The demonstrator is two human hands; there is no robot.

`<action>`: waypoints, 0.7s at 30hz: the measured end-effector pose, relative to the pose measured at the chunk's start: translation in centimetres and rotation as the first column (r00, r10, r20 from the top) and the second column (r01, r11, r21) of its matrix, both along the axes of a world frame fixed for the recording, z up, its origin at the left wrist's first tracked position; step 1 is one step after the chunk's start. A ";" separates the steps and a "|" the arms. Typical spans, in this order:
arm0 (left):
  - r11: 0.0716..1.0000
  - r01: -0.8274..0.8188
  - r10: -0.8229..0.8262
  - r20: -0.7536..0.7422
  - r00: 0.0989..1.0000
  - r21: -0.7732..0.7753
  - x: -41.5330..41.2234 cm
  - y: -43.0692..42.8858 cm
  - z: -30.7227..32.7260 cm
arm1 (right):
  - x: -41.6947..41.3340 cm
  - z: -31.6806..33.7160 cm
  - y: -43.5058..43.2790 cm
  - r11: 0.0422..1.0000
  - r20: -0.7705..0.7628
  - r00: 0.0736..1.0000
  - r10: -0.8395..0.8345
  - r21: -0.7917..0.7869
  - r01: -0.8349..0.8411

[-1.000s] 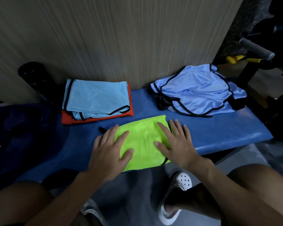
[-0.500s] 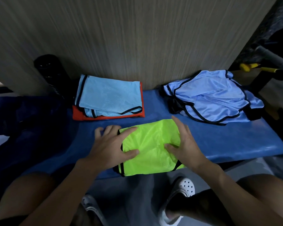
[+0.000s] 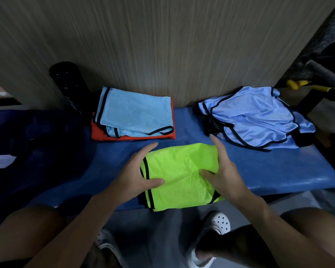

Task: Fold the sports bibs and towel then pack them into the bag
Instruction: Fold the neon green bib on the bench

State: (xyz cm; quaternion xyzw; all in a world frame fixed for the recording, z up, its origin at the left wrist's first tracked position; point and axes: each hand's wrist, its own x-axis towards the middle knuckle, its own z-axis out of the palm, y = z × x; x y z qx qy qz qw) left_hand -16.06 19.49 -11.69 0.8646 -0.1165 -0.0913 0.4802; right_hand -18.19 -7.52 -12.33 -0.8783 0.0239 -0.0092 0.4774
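Grips the green bib (image 3: 182,175) from both sides, low in the centre of the frame. Has the left hand (image 3: 132,176) on the left edge, thumb laid across the top, fingers running along and seemingly under the black trim. Has the right hand (image 3: 223,171) on the right edge in much the same way, thumb pressed onto the cloth, fingers straight up the side. Pinches rather than merely presses, then, on both sides.

Shows the bib already folded to a near-square packet, slightly skewed, with its bottom edge overhanging the front lip of the blue bench (image 3: 269,171).

Turns, for the coming move, on one relation: the folded stack (image 3: 133,120) up and to the left of the packet, near but not touching, a strip of bench between. Consists of a light blue bib (image 3: 143,113) on a red bib (image 3: 98,132), long axis left to right, close against the wooden wall (image 3: 162,55). Lies nearer the left hand than the right, so probably calls for a short carry up and left, left hand leading. Likely needs a small turn as well to square the packet with the stack.

Leaves a loose heap of pale blue bibs (image 3: 259,120) at upper right, just beyond the right fingertips, not yet folded. Cannot tell which cloth is the towel. Cannot tell either whether the dark blue shape (image 3: 27,136) at the left of the frame is the bag; if so, lies further left than the stack, again on the left hand's side.
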 end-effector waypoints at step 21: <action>0.896 -0.276 0.363 0.217 0.906 -0.347 6.9 3.9 10.3 | 7.9 8.5 6.4 0.978 0.304 0.950 -0.073 0.209 0.008</action>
